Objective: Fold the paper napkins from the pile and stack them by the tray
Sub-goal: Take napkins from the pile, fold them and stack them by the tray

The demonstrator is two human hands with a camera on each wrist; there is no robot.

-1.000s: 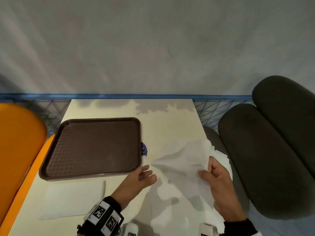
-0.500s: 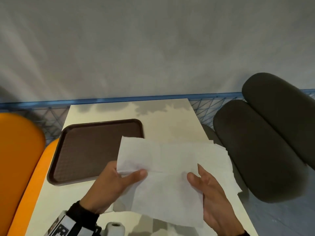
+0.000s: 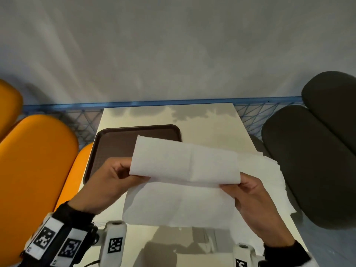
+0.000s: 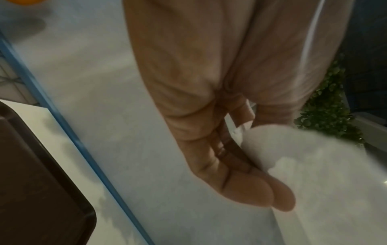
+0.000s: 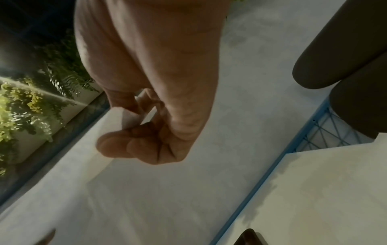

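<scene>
Both hands hold one white paper napkin (image 3: 185, 166) in the air above the table, in front of the brown tray (image 3: 115, 143). Its far half is folded over toward me, with the lower half hanging below the fold. My left hand (image 3: 126, 172) pinches the napkin's left edge, and my right hand (image 3: 231, 186) pinches its right edge. The left wrist view shows straight fingers (image 4: 247, 190) against the white napkin (image 4: 314, 165). In the right wrist view, curled fingers (image 5: 134, 147) pinch a napkin corner (image 5: 127, 116). The pile of loose napkins (image 3: 269, 170) lies on the table's right side, partly hidden.
The cream table (image 3: 212, 122) ends at a blue rail (image 3: 173, 103) by the grey wall. Orange seats (image 3: 34, 160) stand to the left and dark grey cushions (image 3: 308, 160) to the right. The tray's corner (image 4: 31, 165) shows in the left wrist view.
The napkin was lifted off the pile and spread flat between both hands. Its far half has since been folded over toward me.
</scene>
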